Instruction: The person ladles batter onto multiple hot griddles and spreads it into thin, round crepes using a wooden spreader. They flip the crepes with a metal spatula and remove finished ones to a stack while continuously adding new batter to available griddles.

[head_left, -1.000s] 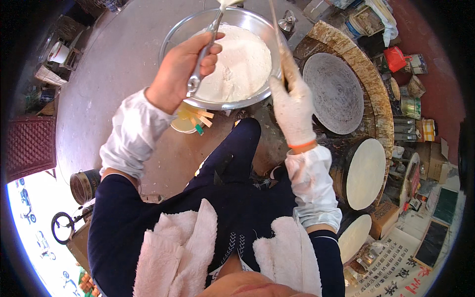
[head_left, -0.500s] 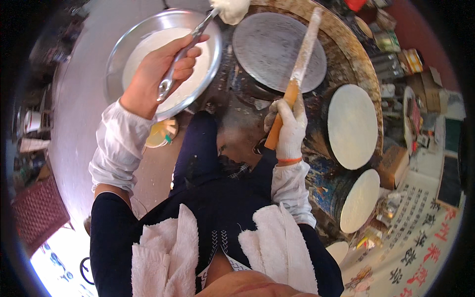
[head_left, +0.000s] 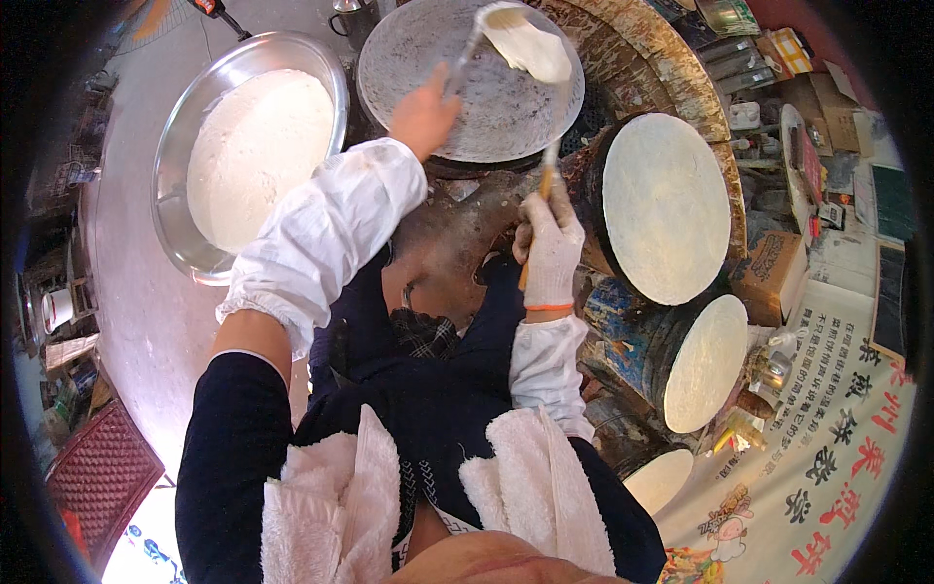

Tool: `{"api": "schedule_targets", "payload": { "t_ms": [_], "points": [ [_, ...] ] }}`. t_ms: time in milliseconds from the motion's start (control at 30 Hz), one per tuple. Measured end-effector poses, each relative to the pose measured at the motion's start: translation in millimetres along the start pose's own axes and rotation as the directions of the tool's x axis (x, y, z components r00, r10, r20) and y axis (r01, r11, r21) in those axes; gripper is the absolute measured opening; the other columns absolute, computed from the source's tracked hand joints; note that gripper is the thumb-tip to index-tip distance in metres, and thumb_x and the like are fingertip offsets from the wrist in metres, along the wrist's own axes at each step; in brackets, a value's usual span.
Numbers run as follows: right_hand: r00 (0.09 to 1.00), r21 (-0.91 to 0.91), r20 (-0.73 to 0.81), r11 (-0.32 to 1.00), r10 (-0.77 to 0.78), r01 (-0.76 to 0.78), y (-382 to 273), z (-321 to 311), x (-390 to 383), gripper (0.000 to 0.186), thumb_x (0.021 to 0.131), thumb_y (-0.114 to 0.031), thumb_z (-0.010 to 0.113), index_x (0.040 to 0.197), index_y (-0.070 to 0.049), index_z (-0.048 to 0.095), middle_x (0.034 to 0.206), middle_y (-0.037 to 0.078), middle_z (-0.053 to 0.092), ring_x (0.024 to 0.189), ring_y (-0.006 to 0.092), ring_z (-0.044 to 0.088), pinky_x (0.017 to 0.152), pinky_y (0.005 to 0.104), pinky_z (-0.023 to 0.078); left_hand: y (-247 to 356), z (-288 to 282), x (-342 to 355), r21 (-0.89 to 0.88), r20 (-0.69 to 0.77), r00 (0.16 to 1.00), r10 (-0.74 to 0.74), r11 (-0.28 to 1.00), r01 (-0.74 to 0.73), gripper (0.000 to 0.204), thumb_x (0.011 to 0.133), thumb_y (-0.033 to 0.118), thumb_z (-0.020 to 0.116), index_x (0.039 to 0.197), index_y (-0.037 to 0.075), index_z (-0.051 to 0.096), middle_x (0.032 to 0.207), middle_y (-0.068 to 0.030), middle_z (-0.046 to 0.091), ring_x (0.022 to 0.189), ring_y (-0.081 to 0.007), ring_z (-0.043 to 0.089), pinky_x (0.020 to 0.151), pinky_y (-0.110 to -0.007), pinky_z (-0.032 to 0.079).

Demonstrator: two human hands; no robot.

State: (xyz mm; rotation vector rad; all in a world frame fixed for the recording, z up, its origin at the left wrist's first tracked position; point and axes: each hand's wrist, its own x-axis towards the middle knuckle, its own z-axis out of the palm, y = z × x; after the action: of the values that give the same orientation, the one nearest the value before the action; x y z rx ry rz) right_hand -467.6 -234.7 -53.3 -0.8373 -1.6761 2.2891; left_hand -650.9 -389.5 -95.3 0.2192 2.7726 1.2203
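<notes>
Left hand (head_left: 424, 115): bare, closed round the handle of a metal ladle (head_left: 465, 60). The hand sits over the near-left rim of the round griddle (head_left: 457, 117), the landmark for what follows. The ladle's long axis runs up and to the right from the hand, out over the griddle face; its bowl ends at the far side of the plate.

Batter (head_left: 530, 51): a pale, thick dollop at the ladle's bowl, on or just above the griddle's far-right part; whether it has landed cannot be told.

Right hand (head_left: 548, 243): in a white glove, closed round a wooden stick (head_left: 547, 180). It lies off the griddle, below its near-right rim. The stick's long axis points up toward the batter, its far end hard to follow over the plate.

The left hand is the nearer to the griddle; the batter lies ahead and to the right of it.

Steel basin (head_left: 180, 136): left of the griddle, holding white batter.

Flatbread discs (head_left: 666, 204): right of the griddle, pale rounds on drum-like stands, well apart from both hands.
</notes>
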Motion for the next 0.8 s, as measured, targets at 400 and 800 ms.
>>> {"api": "schedule_targets", "payload": {
  "t_ms": [400, 800],
  "points": [
    [0.995, 0.127, -0.056, 0.989, 0.079, -0.072, 49, 29, 39, 0.032, 0.099, -0.017, 0.054, 0.13, -0.011, 0.057, 0.075, 0.0, 0.057, 0.045, 0.0088, 0.046, 0.035, 0.0262, 0.034, -14, -163, 31, -0.093, -0.449, 0.854, 0.262, 0.937, -0.336, 0.039, 0.097, 0.019, 0.056, 0.133, 0.005, 0.055, 0.094, -0.0126, 0.067, 0.08, -0.0221, 0.064, 0.07, -0.035, 0.049],
    [0.969, -0.422, 0.242, 0.905, 0.057, 0.052, 25, 94, 123, 0.041, 0.093, -0.02, 0.061, 0.133, -0.012, 0.063, 0.07, -0.001, 0.056, 0.05, 0.009, 0.05, 0.043, 0.0265, 0.041, -107, -133, -143, -0.848, 0.307, 0.747, -0.59, 0.186, 0.496, 0.034, 0.099, 0.027, 0.062, 0.072, 0.016, 0.043, 0.052, 0.0054, 0.037, 0.041, -0.0099, 0.036, 0.039, -0.026, 0.029]
  ]
}}
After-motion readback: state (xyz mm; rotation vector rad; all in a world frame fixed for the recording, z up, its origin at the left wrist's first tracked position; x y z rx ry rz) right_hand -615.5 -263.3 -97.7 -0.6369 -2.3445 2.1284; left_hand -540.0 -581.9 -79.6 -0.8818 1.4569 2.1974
